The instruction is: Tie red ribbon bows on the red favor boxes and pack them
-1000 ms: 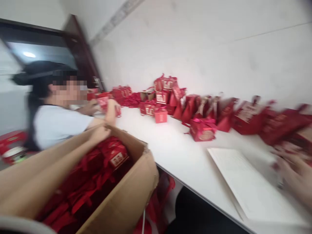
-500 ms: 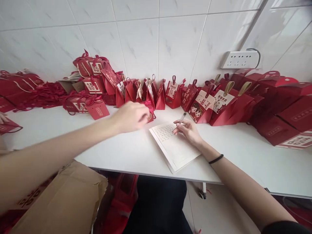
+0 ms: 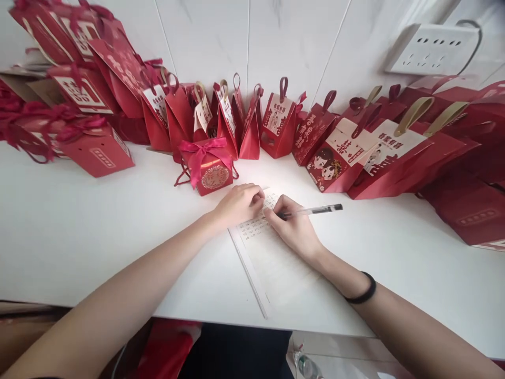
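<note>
A notebook (image 3: 276,268) with rows of handwriting lies slanted on the white table. My right hand (image 3: 295,226) is closed around a clear pen with a black end (image 3: 319,209); the pen points left and its tip is hidden behind the fingers. Close beside it, my left hand (image 3: 240,204) rests over the page's upper left part, fingers curled in. Whatever those fingers might hold is hidden. Just behind my left hand stands a small red gift box (image 3: 215,176) with a pink ribbon bow and cord handles.
Along the tiled wall runs a row of red gift boxes (image 3: 278,126) with loop handles. More boxes (image 3: 97,150) are piled at the left, larger ones (image 3: 469,210) at the right. A white power strip (image 3: 432,50) is on the wall. A plastic bottle (image 3: 307,366) lies below the table.
My left hand has come down from above the table onto the notebook beside my right hand. The pen now lies flatter, pointing left. The view has moved closer to the table.
</note>
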The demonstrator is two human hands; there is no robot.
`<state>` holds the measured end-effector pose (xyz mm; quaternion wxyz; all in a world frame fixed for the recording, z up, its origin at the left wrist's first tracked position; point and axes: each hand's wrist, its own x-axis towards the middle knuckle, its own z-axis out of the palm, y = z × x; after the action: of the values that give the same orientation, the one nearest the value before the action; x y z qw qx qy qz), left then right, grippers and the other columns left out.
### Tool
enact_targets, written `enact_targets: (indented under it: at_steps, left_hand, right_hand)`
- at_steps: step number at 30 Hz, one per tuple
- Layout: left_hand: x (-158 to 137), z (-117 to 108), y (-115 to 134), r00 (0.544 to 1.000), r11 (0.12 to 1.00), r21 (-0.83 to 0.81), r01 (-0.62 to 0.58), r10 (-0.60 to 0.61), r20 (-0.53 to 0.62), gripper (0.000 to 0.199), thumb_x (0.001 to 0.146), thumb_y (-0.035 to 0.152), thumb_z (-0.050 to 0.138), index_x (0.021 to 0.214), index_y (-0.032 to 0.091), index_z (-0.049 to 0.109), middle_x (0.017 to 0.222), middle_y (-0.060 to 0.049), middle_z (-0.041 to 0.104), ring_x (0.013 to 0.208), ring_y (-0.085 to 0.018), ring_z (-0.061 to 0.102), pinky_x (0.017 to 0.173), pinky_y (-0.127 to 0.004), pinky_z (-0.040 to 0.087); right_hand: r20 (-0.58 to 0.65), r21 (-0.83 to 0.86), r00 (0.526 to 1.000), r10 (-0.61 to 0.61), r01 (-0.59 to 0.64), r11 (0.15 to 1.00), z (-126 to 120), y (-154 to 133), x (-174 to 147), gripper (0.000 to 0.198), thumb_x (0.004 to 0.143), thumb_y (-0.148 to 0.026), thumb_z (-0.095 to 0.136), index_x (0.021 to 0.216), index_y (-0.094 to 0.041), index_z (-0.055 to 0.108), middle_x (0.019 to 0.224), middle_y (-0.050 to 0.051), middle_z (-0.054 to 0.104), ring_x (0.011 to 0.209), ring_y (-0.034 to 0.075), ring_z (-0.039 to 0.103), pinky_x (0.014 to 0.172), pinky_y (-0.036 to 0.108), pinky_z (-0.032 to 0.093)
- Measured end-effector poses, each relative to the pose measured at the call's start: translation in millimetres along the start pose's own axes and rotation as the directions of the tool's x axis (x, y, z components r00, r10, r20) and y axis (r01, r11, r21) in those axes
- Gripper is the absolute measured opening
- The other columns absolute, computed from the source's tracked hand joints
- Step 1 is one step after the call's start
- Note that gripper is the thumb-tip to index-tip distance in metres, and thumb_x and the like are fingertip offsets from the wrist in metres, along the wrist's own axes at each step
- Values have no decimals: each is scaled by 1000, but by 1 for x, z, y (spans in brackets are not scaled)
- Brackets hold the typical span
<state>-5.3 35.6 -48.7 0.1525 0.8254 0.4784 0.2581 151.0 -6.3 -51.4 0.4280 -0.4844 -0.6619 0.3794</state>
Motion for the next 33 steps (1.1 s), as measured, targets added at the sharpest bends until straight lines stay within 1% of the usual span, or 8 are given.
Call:
enact_targets:
  at_steps: [4,6,9,15,18,22,27,33]
  left_hand:
    - [1,2,-3,999,999,-10,-44,44,6,12,78,16,48,81,17,60,74,0,61,70,-14,57,67,-26,43]
    - [2,3,-4,999,999,-13,-50,51,4,13,78,15,47,82,17,59,74,-1,61,70,-14,57,68,-27,43]
    - [2,5,-4,998,998,-9,-57,57,0,13,77,15,47,82,16,59,74,-1,61,69,-14,56,69,-28,43]
    - [3,6,-4,998,998,1,-66,66,-20,12,77,15,48,80,16,59,72,0,60,67,-13,55,69,-28,42]
    - [3,7,-3,998,999,1,-53,53,-13,12,77,15,48,80,16,59,73,0,61,68,-14,56,69,-28,43]
    - [3,6,-3,999,999,-11,-49,49,-9,12,77,14,48,80,16,59,73,-1,61,68,-13,56,70,-28,43]
    - [3,7,-3,999,999,-21,-50,50,-17,11,76,13,49,79,17,59,73,0,60,68,-13,56,70,-29,43]
    - [3,7,-4,999,999,-18,-45,45,-18,10,76,14,49,78,16,59,73,0,60,68,-13,55,70,-29,43]
  right_hand:
    - [-15,-68,999,30,-31,997,-1,-2,-3,30,75,-26,51,56,-20,29,49,-7,30,47,7,27,44,20,24]
    - [-7,-93,998,63,-63,994,-1,-2,-4,30,74,-24,50,56,-20,26,48,-8,27,45,7,25,43,20,23]
    - [10,-120,996,85,-83,989,-2,-3,-4,31,74,-24,49,56,-20,25,47,-8,28,44,6,25,42,20,22]
    - [39,-166,997,65,-58,984,-2,-5,-3,30,72,-21,49,55,-20,24,47,-7,26,44,6,23,41,19,21]
    - [28,-172,997,67,-61,983,-2,-6,-3,30,71,-19,49,55,-20,23,48,-7,24,44,6,22,41,19,21]
    - [8,-184,998,66,-63,981,-2,-7,-3,30,73,-20,49,54,-20,26,48,-6,29,45,7,26,41,20,23]
    - [13,-196,999,33,-30,980,-3,-7,-3,30,71,-18,49,54,-20,24,48,-7,25,45,6,22,41,20,21]
    - [3,-158,998,66,-65,985,-3,-5,-3,30,72,-19,49,54,-20,25,48,-6,26,45,6,23,40,20,20]
